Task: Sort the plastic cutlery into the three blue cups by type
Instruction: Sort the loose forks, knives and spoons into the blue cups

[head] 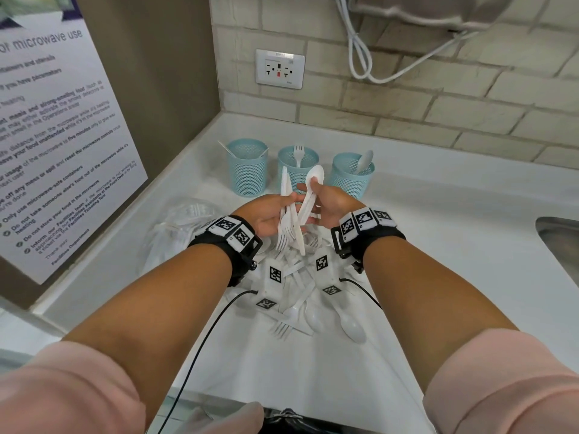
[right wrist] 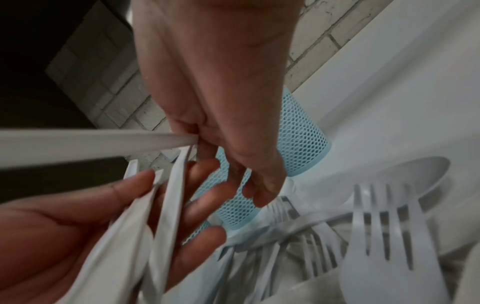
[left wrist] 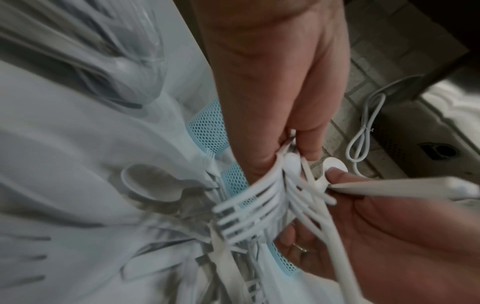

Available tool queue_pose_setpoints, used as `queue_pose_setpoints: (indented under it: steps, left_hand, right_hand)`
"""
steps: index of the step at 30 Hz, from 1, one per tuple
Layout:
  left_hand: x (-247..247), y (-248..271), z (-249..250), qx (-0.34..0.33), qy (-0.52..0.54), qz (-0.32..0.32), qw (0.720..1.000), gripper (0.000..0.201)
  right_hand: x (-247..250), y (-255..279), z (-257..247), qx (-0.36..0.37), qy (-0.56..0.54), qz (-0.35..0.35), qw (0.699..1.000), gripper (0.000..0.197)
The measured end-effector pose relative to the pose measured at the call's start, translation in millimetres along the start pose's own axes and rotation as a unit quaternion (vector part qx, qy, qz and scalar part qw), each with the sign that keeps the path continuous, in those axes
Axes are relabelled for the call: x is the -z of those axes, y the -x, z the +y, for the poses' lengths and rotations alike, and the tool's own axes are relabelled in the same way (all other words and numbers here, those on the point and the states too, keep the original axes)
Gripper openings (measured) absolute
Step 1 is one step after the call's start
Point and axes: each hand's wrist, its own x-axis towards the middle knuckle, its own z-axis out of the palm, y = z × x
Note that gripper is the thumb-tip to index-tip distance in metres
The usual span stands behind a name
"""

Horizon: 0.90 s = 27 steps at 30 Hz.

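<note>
Three blue mesh cups stand at the back of the counter: the left cup (head: 247, 167) holds thin white pieces, the middle cup (head: 297, 166) a fork, the right cup (head: 352, 177) a spoon. In front of them my left hand (head: 289, 200) grips a bundle of white forks and knives (head: 286, 227), tines down. My right hand (head: 308, 183) pinches a white spoon (head: 315, 177) by its neck, bowl up, beside the bundle. In the left wrist view the fork tines (left wrist: 249, 207) fan out below my left fingers. Loose cutlery (head: 297, 296) lies piled under my wrists.
A clear plastic bag (head: 185, 220) lies left of the pile. A steel sink (head: 560, 242) is set into the white counter (head: 438, 245) at the right. A wall with a notice (head: 62, 136) closes the left side; a tiled wall with an outlet (head: 279, 68) stands behind.
</note>
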Motion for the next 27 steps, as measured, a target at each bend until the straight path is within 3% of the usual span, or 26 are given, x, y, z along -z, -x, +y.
queue_pose_setpoints:
  steps: [10,17,22,27]
  left_hand:
    - [6,0,0,-0.017,0.049,0.0,0.999,0.025]
    - [4,1,-1,-0.027,0.048,0.017,0.998,0.019]
    - [3,0,-2,-0.042,0.025,0.024,0.999,0.015]
    - [4,-3,-4,-0.051,0.016,0.049,0.997,0.013]
  right_hand:
    - [-8,-10,1,0.008,0.08,-0.022,0.997,0.062]
    - [-10,-11,1,0.029,0.162,-0.029,0.986,0.059]
    - [-11,-16,3,0.032,0.143,-0.016,0.989,0.057]
    - [-8,-7,-3,0.065,0.025,-0.005,0.998,0.046]
